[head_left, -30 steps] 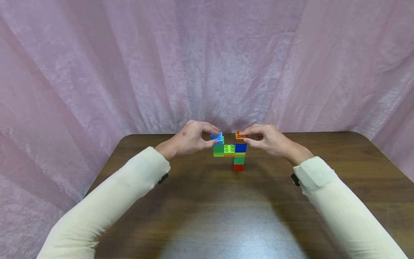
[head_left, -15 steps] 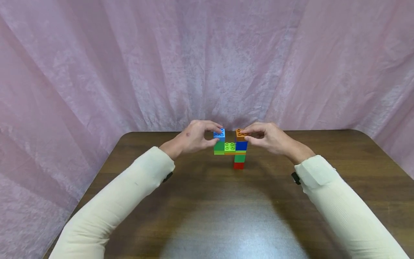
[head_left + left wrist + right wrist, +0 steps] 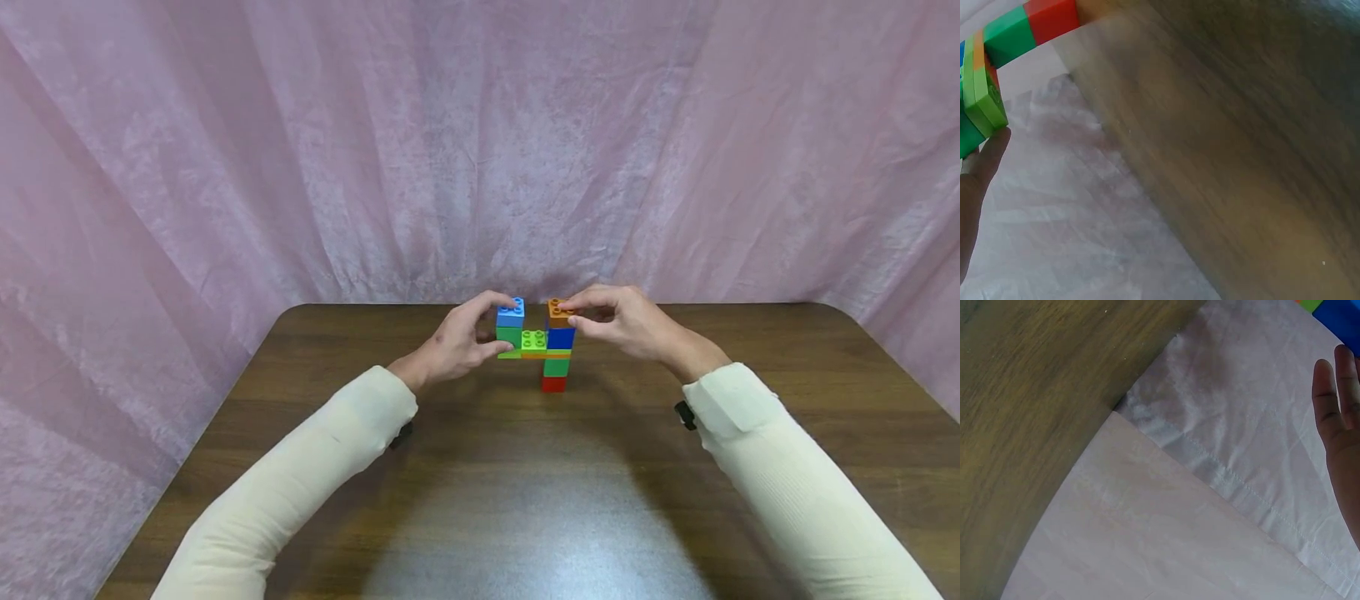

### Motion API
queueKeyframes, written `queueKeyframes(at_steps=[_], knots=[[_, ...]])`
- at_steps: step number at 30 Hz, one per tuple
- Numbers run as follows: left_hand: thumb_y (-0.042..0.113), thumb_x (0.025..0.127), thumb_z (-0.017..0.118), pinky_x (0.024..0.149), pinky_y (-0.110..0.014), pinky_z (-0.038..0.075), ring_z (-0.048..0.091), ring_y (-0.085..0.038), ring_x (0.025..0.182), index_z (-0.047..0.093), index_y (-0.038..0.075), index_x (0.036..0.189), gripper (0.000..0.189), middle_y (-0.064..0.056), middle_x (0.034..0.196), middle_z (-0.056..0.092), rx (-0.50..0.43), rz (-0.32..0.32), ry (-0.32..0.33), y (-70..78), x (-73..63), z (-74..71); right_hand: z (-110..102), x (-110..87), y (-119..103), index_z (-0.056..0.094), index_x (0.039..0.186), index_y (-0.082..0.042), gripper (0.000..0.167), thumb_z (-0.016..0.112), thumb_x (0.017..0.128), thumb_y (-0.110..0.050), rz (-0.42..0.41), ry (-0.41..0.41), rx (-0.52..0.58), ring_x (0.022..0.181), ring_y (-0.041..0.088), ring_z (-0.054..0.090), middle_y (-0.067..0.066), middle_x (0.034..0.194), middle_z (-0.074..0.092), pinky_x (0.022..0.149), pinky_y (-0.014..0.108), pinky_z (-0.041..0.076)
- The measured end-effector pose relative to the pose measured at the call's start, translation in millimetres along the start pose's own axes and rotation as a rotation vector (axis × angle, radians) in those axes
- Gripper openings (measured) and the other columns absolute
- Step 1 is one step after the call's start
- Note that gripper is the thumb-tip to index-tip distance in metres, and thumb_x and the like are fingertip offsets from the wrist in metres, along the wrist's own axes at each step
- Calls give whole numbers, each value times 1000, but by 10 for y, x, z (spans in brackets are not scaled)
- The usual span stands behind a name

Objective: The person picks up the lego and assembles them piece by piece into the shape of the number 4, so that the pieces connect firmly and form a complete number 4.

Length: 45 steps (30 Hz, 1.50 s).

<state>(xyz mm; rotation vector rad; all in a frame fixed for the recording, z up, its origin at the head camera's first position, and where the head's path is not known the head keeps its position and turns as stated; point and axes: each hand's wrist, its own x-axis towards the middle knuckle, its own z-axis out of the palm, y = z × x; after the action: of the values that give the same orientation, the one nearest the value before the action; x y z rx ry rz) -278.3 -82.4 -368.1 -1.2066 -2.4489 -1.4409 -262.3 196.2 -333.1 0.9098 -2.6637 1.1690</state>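
Note:
A structure of toy bricks stands on the table. Its right column has a red brick (image 3: 554, 384) at the foot, then a green brick (image 3: 557, 368), thin plates, a dark blue brick (image 3: 560, 338) and an orange brick (image 3: 557, 318) on top. Leftward juts a lime plate (image 3: 534, 340), bearing another green brick (image 3: 508, 336) with a light blue brick (image 3: 511, 318) above it. My left hand (image 3: 459, 342) grips this left stack, index finger on top and thumb low at the front. With thumb and fingers, my right hand (image 3: 630, 325) pinches the orange brick.
The brown wooden table (image 3: 480, 500) reaches back to a pink curtain (image 3: 480, 150). In the left wrist view the overhanging left end of the lime plate (image 3: 991, 103) shows over a fingertip, off the tabletop.
My left hand has shifted right and its thumb has slid down from the light blue brick to the plate's level. The light blue brick now sits square on the green one. My right hand stays put.

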Motion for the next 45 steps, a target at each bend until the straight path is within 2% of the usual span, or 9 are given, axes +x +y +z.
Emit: queueKeyframes(at_steps=[5, 9, 15, 20, 26, 32, 37, 41, 45], knots=[[-7, 84, 76, 86, -35, 57, 63, -26, 108, 56, 5, 127, 50, -14, 124, 60, -32, -7, 50, 12, 12, 9, -20, -9, -10, 72, 120, -3, 25, 69, 95, -8, 2, 8, 0, 93, 23, 64, 12, 115, 69, 81, 35, 56], [-9, 82, 76, 88, -35, 56, 64, -28, 109, 60, 3, 124, 47, -15, 126, 60, -97, -23, 88, 25, 18, 6, -26, -10, -23, 72, 120, -3, 25, 69, 95, -9, -4, 17, 0, 92, 22, 63, 12, 114, 69, 80, 31, 56], [-11, 80, 77, 86, -35, 56, 63, -24, 103, 63, 2, 119, 43, -13, 125, 62, -122, -40, 119, 39, 15, -11, 4, 4, -23, 72, 118, -3, 24, 67, 96, -7, -29, 38, 34, 93, 23, 64, 14, 113, 69, 79, 29, 55], [-11, 81, 77, 87, -36, 56, 63, -24, 100, 63, 2, 118, 42, -13, 123, 62, -128, -68, 124, 30, -9, -32, 49, 24, -19, 72, 119, -2, 24, 68, 95, -6, -44, 37, 53, 91, 24, 66, 15, 112, 69, 78, 31, 56], [-9, 82, 76, 85, -37, 57, 66, -25, 100, 61, 1, 121, 43, -15, 120, 63, -103, -77, 107, 28, -44, -24, 72, 4, -36, 68, 124, -3, 31, 71, 93, -5, -45, 4, -29, 91, 26, 68, 15, 110, 70, 78, 41, 57], [-6, 83, 77, 83, -39, 58, 68, -28, 101, 57, 2, 127, 49, -15, 115, 63, -72, -94, 77, 61, -72, -29, 83, -19, -39, 65, 128, -5, 37, 72, 92, -5, -34, -14, -67, 91, 24, 67, 12, 106, 72, 79, 42, 56], [-1, 86, 77, 89, -38, 56, 63, -29, 111, 54, 6, 136, 56, -12, 128, 59, -47, -176, 36, 74, -97, -38, 101, -37, -37, 63, 132, -7, 38, 68, 95, -9, 13, -62, -63, 95, 25, 68, 13, 109, 72, 83, 45, 55], [7, 89, 76, 90, -39, 55, 59, -32, 118, 48, 9, 145, 62, -11, 144, 49, -33, -303, -10, 65, -119, -20, 147, -42, -17, 57, 139, -6, 43, 65, 98, -13, 71, -126, -95, 98, 24, 67, 12, 112, 71, 87, 46, 54], [10, 92, 73, 88, -39, 56, 59, -33, 121, 45, 12, 148, 63, -12, 139, 52, -92, -434, -56, 45, -128, 3, 216, -33, 5, 52, 143, -1, 48, 64, 98, -15, 107, -167, -111, 102, 26, 67, 17, 121, 68, 89, 45, 55]])
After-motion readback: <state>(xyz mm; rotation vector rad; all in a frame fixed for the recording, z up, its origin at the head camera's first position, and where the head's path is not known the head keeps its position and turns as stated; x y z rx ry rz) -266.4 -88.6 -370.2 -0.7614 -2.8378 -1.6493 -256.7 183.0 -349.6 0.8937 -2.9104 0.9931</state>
